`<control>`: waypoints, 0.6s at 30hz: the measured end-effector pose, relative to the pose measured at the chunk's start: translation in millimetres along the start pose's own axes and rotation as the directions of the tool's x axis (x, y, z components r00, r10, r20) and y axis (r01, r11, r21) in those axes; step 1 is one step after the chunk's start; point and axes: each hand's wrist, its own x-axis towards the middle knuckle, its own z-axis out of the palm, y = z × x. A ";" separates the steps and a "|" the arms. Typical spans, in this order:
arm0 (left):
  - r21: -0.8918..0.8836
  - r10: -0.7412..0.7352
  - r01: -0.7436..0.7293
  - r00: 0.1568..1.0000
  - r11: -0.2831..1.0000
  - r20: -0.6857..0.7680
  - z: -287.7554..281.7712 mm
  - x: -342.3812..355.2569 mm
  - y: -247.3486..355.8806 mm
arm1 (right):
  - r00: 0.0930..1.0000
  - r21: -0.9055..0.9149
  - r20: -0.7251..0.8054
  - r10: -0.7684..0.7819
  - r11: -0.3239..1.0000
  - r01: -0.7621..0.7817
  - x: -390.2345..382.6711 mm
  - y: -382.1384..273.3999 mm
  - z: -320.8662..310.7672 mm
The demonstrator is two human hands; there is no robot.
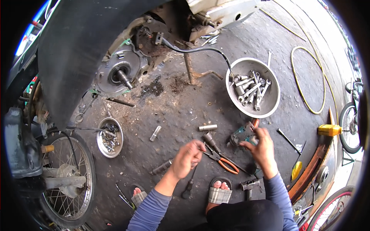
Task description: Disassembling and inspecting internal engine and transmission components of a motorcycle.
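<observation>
My right hand (pixel 263 150) has its thumb and fingers closed around a teal and dark power tool (pixel 243 134), just below a large metal bowl (pixel 230 94) of wrenches and sockets. My left hand (pixel 185 160) is raised over the ground with its fingers curled and the fingertips pinched together. Anything between them is too small to make out. Close to that hand lie pliers with orange handles (pixel 229 166) and a dark socket tool with a long handle (pixel 212 141). A shiny socket (pixel 208 127) lies above the pliers, and another metal socket (pixel 155 133) is farther left.
An opened engine (pixel 115 73) with a protruding shaft is at the upper left, under a dark panel. A small bowl (pixel 100 146) of bolts stands near a spoked wheel (pixel 88 173). At right are a yellow bottle (pixel 329 130), a hose (pixel 296 86) and a screwdriver with a yellow handle (pixel 296 171).
</observation>
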 end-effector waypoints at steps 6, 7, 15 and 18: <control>-0.872 -0.189 -0.178 0.938 0.455 -0.290 -29.7 49.4 2.5 | 0.775 -0.048 0.539 0.331 0.930 -0.364 -5.4 101.1 19.3; -0.891 -0.155 -0.226 0.939 0.394 -0.307 -37.8 48.2 1.3 | 0.826 0.044 0.490 0.279 0.938 -0.343 -15.2 94.5 25.1; -0.924 -0.022 -0.365 0.931 -0.114 -0.365 -96.7 49.9 8.5 | 0.726 0.769 0.363 -0.584 0.628 0.121 2.0 -67.4 -6.8; -0.875 -0.012 -0.429 0.899 -0.225 -0.438 -108.9 36.3 33.5 | 0.689 0.777 0.588 -0.424 0.532 -0.335 11.3 -105.6 12.9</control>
